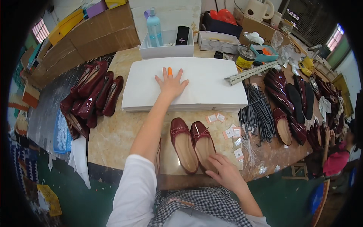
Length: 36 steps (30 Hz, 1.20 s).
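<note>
My left hand [171, 85] lies flat with fingers spread on a stack of white paper sheets [211, 85]; one finger wears an orange finger cot [170, 72]. My right hand [227, 172] rests at the heel of a dark red ballet flat [200, 133] with a small bow, its fingers stretched and apart. Left of that shoe is a matching flat [180, 130], also toe away from me. Another shoe [159, 157] is mostly hidden behind my left forearm.
Piled dark red shoes [92, 90] stand at the left; more shoes [281, 87] lie at the right. Black strips [257, 113], small labels [229, 132] and a perforated metal bar [251, 73] lie near the paper. Behind it stands a white box [166, 52] with a bottle and phone. Another person [336, 159] works far right.
</note>
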Available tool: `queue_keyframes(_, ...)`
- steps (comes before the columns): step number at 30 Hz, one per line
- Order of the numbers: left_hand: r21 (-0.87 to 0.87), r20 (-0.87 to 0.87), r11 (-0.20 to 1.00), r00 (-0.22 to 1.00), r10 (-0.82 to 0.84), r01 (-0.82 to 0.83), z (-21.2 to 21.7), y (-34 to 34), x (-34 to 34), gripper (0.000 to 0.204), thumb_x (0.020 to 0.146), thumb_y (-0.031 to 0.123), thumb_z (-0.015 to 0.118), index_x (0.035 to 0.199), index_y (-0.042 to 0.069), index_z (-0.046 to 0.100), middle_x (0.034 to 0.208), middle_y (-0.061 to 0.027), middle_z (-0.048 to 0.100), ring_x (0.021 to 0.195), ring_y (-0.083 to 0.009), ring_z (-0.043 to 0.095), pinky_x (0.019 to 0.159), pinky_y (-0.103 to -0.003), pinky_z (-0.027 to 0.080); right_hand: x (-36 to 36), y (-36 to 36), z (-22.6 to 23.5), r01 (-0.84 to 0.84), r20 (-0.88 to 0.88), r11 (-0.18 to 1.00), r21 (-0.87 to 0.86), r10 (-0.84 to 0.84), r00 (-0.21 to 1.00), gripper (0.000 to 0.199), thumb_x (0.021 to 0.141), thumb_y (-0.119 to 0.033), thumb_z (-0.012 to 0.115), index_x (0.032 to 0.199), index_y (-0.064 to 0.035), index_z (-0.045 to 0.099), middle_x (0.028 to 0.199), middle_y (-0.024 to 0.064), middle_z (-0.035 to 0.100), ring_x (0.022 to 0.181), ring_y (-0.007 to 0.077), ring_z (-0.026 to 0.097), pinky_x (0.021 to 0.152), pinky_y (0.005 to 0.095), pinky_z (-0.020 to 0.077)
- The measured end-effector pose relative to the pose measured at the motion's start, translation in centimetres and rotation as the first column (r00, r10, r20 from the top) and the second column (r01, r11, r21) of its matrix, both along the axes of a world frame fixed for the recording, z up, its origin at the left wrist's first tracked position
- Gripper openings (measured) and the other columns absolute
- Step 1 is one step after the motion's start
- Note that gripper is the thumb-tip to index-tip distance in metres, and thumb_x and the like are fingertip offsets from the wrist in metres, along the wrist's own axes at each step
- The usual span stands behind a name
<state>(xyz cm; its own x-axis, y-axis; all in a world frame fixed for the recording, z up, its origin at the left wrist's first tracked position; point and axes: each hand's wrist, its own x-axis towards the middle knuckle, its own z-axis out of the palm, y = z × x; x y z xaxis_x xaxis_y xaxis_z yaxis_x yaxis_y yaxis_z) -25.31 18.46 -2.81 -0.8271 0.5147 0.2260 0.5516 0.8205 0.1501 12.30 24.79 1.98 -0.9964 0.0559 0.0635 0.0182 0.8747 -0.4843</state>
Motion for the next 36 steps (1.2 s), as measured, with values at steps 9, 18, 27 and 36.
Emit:
queue_keyframes(9,0.451,0.088,0.548,0.576,-0.813,0.704,7.2,-4.9,22.7,0.016,0.078,0.021,0.066,0.082,0.005,0.063,0.097,-0.0178,0.058,0.097,-0.0353,0.056,0.086,-0.046,0.044,-1.1,2.4,-2.1,0.16,0.284,-0.297,-0.941,-0.442,0.851,0.057,0.094,-0.018,0.056,0.144,-0.0057,0.032,0.131,0.0171,0.053,0.118,0.0263,0.054,0.097,0.0376,0.0486)
queue_keyframes(18,0.675,-0.056,0.648,0.901,-0.431,0.352,3.9,-9.5,25.5,0.016,0.074,0.013,0.069,0.089,0.011,0.067,0.08,-0.0071,0.067,0.072,-0.0296,0.066,0.064,-0.038,0.054,-3.1,1.0,-2.0,0.301,0.239,0.43,-0.851,-0.193,0.952,0.05,0.088,-0.007,0.06,0.136,-0.0001,0.044,0.13,0.0145,0.054,0.118,0.0219,0.054,0.094,0.0339,0.0481)
queue_keyframes(27,0.67,0.683,0.723,0.519,-0.514,-0.167,-0.2,-7.4,25.1,0.03,0.094,0.022,0.05,0.108,0.002,0.066,0.099,-0.0142,0.068,0.095,-0.0194,0.065,0.085,-0.031,0.05,-4.1,4.8,-4.1,0.324,0.193,0.315,-0.892,-0.383,0.903,0.047,0.07,0.003,0.065,0.117,-0.0026,0.062,0.127,0.0151,0.055,0.115,0.0326,0.056,0.095,0.0391,0.0472)
queue_keyframes(36,0.241,0.32,0.694,0.62,-0.717,0.678,-1.1,-6.2,30.1,0.028,0.079,0.03,0.066,0.061,0.008,0.067,0.063,-0.0065,0.061,0.064,-0.0208,0.061,0.069,-0.034,0.042,-10.4,1.3,-8.1,0.01,-0.061,0.937,0.349,0.012,0.998,0.039,0.07,-0.01,0.068,0.108,-0.0009,0.064,0.099,0.0148,0.055,0.098,0.0343,0.055,0.078,0.0404,0.0496)
